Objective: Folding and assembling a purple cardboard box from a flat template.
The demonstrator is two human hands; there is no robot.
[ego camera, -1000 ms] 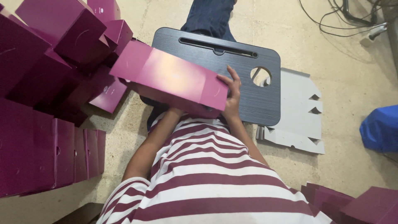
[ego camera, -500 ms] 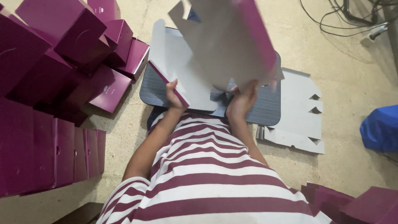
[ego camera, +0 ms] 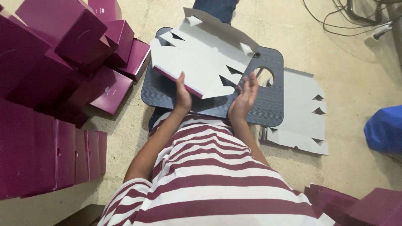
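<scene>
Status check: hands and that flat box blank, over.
Left hand grips grey box blank. Right hand open, touching its edge. Blank held over dark lap tray.

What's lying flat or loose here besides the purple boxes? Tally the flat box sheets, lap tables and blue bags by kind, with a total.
Flat box sheets: 2, one held, one on the floor
Lap table: 1
Blue bag: 1
Total: 4

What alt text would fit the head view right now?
A person's left hand and right hand hold a flat grey card box blank with a purple face over a dark lap tray. Folded purple boxes pile on the left; another flat blank lies on the floor at right.
</scene>
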